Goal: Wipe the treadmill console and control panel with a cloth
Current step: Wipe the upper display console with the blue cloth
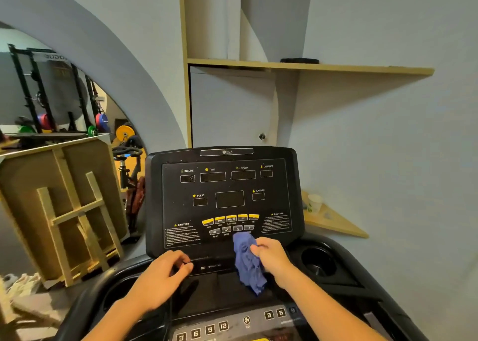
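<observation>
The black treadmill console (225, 185) stands upright in the middle, with dark display windows and a row of yellow buttons (230, 219) low on its face. My right hand (271, 259) grips a crumpled blue cloth (249, 265), which hangs down over the console's lower edge, its top just under the arrow buttons. My left hand (161, 276) rests with curled fingers on the ledge below the console, holding nothing that I can see. The lower control panel (232, 325) with numbered keys lies near the bottom of the view.
Cup holders (316, 263) flank the console. A paper cup (314, 203) stands on a wooden corner shelf (336, 224) to the right. A wooden frame (67, 206) leans at the left, below a mirror showing gym racks and weight plates. A wooden shelf (310, 66) hangs above.
</observation>
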Available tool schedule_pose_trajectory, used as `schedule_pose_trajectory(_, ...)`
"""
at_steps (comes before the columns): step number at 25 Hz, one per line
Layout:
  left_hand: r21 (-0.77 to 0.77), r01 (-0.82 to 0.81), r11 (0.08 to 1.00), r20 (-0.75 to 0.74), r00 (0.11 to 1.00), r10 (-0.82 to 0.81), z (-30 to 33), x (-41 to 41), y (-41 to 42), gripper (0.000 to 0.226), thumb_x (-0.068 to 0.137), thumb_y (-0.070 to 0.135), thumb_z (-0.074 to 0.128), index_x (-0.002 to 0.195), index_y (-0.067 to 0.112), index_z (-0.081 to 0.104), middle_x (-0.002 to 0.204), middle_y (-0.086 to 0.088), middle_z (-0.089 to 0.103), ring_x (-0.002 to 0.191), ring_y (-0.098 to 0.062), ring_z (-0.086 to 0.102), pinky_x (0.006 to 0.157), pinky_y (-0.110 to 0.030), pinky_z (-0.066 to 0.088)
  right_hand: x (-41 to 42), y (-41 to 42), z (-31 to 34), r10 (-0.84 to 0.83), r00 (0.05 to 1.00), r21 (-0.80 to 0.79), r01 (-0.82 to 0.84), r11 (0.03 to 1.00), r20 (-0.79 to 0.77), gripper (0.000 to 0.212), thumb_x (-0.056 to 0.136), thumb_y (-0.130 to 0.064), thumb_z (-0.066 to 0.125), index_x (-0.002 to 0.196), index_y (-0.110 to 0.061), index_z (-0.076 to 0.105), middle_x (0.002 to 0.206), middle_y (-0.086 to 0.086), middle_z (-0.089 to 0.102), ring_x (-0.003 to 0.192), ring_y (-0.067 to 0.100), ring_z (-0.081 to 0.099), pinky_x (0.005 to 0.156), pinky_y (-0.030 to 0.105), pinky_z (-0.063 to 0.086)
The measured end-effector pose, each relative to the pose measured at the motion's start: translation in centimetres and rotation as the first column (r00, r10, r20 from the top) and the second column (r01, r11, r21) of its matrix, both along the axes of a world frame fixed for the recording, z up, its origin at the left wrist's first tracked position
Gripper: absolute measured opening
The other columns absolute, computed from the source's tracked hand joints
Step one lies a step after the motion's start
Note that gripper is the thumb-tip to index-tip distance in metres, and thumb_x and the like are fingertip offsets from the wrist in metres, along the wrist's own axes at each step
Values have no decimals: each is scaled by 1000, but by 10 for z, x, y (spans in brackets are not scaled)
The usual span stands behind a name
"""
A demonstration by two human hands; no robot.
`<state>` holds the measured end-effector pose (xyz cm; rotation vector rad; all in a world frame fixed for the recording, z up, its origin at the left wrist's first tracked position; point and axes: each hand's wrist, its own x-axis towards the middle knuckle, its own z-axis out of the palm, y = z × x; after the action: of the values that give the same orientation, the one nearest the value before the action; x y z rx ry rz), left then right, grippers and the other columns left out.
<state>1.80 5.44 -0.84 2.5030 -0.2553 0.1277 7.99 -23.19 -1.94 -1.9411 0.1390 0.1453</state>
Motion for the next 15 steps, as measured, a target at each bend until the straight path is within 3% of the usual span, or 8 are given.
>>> schedule_pose_trajectory(3,-70,-36,997,83,996,42,18,26,0,12,95,33,62,91,44,57,96,12,66,92,0,60,82,-22,45,30,-39,39,-169,985,323,149,934,33,13,100,-12,61,95,-12,73,105,19,74,102,34,70,89,48,56)
schedule_pose_trajectory(7,-151,-180,972,202,957,208,47,66,14,14,93,20,64,99,33,62,99,5,65,93,-8,61,79,-23,41,73,-96,101,-422,870,493,259,830,253,6,98,-12,65,96,-11,70,102,19,74,100,39,70,93,54,54)
schedule_pose_trajectory(9,-163,-289,943,304,895,326,66,89,22,15,93,14,65,106,21,65,102,-3,61,91,-18,61,80,-27,40,99,-114,127,-501,762,443,313,840,410,6,99,-15,65,100,-12,71,98,11,74,98,32,71,90,49,57)
schedule_pose_trajectory(11,-152,-388,909,371,830,416,80,111,28,29,93,12,64,121,12,62,112,-11,55,101,-30,59,91,-38,43,125,-119,139,-496,659,368,337,867,566,11,99,-16,65,108,-13,70,105,4,72,103,24,68,94,45,57)
schedule_pose_trajectory(13,-156,-443,883,376,800,468,89,127,34,43,93,13,64,135,15,53,125,-18,48,116,-38,52,104,-51,41,149,-112,132,-386,625,260,288,922,678,20,97,-14,67,117,-13,69,119,3,68,115,22,64,103,43,52)
schedule_pose_trajectory(15,-158,-465,871,371,789,489,89,136,38,55,94,17,62,145,23,41,137,-20,40,127,-41,44,108,-57,38,168,-97,106,-202,650,78,214,974,732,30,97,-15,67,127,-13,68,142,6,59,136,24,51,116,44,41)
